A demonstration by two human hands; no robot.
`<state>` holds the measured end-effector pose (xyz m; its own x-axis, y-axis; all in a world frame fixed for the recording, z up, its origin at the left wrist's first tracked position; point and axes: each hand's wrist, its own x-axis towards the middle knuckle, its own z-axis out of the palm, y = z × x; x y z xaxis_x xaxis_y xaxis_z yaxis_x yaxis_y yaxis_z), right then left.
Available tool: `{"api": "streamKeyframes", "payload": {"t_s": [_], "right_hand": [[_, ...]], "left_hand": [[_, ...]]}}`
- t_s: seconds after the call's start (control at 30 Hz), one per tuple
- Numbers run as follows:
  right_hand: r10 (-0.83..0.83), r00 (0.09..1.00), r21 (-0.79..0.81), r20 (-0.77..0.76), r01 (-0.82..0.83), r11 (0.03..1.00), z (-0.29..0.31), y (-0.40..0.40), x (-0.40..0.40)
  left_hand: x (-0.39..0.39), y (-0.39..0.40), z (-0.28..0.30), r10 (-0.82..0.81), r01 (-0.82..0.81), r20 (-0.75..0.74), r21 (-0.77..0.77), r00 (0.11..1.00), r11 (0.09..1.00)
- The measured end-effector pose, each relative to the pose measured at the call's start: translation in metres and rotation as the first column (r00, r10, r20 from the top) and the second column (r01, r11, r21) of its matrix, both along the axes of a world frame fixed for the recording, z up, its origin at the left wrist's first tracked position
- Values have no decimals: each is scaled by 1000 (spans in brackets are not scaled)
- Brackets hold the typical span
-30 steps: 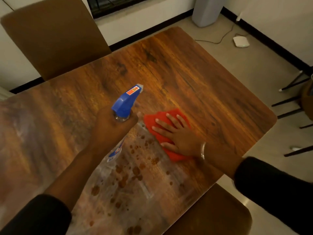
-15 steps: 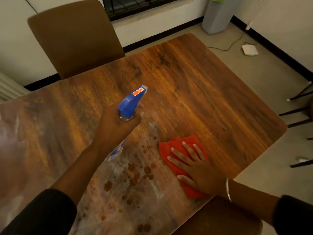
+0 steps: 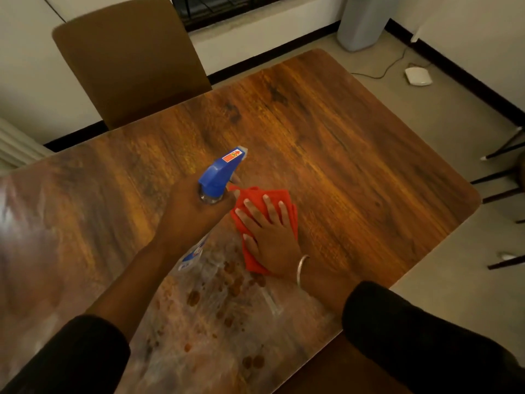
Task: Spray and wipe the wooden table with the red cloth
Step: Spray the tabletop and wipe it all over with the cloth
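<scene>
The table [image 3: 326,132] takes up most of the room in front of me, and it tells the story: the near part under the person's arms looks wet and streaky, with brown spots scattered through it, while the far half by the chair [image 3: 127,61] shows plain dry grain. I'd judge the job well under way but not near done; the spots still need wiping, and the far side looks untouched by spray or cloth, as far as I can see.

The left hand [image 3: 196,211] is wrapped round the neck of the bottle [image 3: 221,172], which it holds above the table with the nozzle aimed away toward the far edge. I cannot tell whether a finger is on the trigger.

The cloth [image 3: 284,199] lies folded on the table, just right of the bottle. The right hand [image 3: 270,234] lies flat on it, fingers [image 3: 267,204] spread and straight, pressing it to the wood at the edge of the wet patch.
</scene>
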<state>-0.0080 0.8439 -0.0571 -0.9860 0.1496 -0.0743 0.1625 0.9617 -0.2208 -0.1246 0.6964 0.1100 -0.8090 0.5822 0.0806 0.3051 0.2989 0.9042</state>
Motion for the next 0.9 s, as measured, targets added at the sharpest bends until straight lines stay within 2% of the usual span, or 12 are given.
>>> {"api": "streamKeyframes", "payload": {"t_s": [0.1,0.2,0.3,0.37,0.47,0.57,0.67,0.77,0.83,0.9], "right_hand": [[35,999,23,29,-36,999,3,19,4],[-163,984,-8,73,164,986,10,37,-42],[-331,936,-83,117,342,936,9,20,-71],[-301,946,-68,123,311,948,9,-7,-64],[-70,990,-25,121,73,997,10,-39,-31],[23,988,-12,150,-21,1000,13,-10,-20],[-177,969,7,172,178,984,17,27,-22],[-411,901,2,140,415,910,17,11,-11],[-421,899,0,117,424,905,13,-26,14],[-286,954,-36,89,290,956,7,-66,55]], "left_hand": [[0,-6,1,-31,31,8,2,999,1000],[-2,-12,0,-55,55,0,-9,999,998],[1,-18,1,-66,66,-32,-15,997,998],[6,-21,1,-44,43,-27,-24,999,999],[10,-22,5,-55,55,11,-26,998,998],[14,-22,15,-105,105,13,-31,994,994],[15,-31,19,-115,115,7,-27,993,993],[13,-44,20,-106,106,-1,-21,994,994],[13,-51,18,-107,107,3,-20,994,994],[19,-58,15,-96,97,35,-11,995,995]]}}
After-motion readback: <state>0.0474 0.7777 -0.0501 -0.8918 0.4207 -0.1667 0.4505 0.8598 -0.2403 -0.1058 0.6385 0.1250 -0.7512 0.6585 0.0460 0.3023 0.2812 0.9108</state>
